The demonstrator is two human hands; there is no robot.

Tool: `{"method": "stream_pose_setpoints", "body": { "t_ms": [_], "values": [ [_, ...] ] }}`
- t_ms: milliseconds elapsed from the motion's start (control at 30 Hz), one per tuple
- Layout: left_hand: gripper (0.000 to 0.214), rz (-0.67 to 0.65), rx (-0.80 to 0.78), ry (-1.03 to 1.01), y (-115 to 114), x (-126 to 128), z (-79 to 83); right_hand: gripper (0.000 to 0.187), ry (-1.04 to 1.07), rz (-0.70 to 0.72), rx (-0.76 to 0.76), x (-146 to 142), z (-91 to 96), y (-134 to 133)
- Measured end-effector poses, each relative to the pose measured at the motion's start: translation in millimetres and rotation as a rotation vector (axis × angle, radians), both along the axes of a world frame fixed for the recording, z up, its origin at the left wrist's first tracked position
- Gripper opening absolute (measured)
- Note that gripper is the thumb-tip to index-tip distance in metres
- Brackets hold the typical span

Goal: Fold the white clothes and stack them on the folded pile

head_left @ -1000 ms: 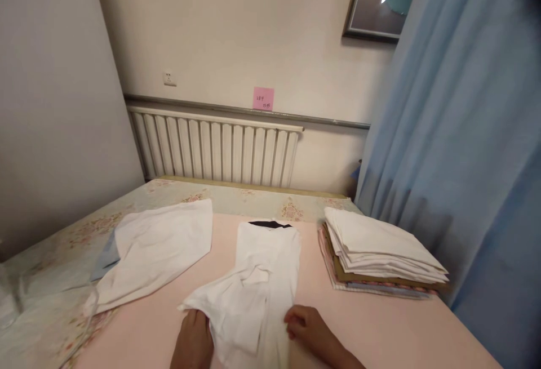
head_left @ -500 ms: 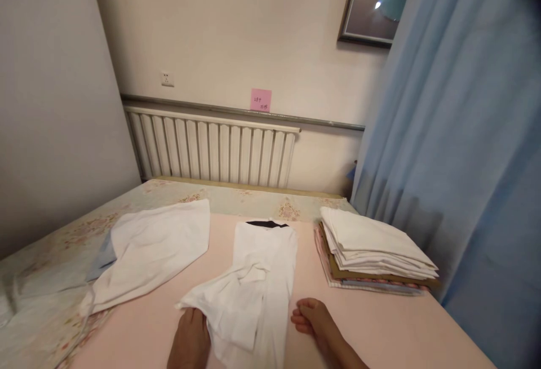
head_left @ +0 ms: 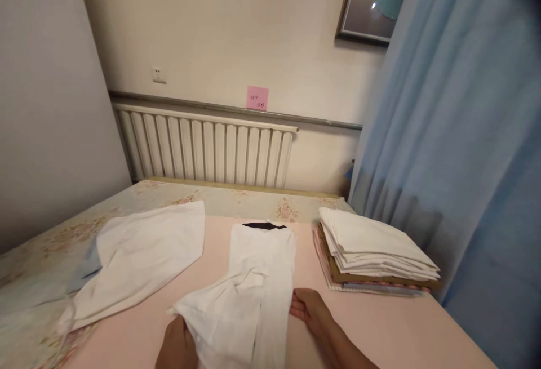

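A white shirt lies in the middle of the pink sheet, folded into a long narrow shape. At its far end the dark inside of the collar shows. My left hand is closed on the left part of the shirt and pulls that cloth out to the side. On the opposite side, my right hand is open, its fingertips stretched to the shirt's right edge. The near end of the shirt runs out of view.
Left of the shirt another white garment lies spread out. To the right stands a stack of folded clothes, white on top. The pink sheet covers a floral bedspread. A radiator lines the wall, and a blue curtain hangs at right.
My left hand has moved slightly left, drawing the shirt's cloth with it. My right hand has come up to the shirt's right edge, its fingers straighter than before.
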State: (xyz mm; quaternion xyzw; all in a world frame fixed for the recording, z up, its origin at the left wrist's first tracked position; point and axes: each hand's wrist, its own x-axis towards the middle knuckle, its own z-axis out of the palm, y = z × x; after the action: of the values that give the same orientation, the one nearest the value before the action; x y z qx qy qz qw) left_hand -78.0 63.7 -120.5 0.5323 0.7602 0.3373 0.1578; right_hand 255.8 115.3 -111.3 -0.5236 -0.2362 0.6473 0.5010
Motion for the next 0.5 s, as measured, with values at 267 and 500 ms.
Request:
{"method": "stream_pose_setpoints", "body": {
  "t_ms": [267,500],
  "values": [
    [0.046,0.280,-0.077,-0.173,55,-26,8.2,0.019,0.014,-0.095,0.000,10,-7.0,57],
    [0.039,0.175,-0.118,-0.284,91,-31,6.3,0.017,-0.107,-0.183,0.067,17,-5.0,114]
  ]
}}
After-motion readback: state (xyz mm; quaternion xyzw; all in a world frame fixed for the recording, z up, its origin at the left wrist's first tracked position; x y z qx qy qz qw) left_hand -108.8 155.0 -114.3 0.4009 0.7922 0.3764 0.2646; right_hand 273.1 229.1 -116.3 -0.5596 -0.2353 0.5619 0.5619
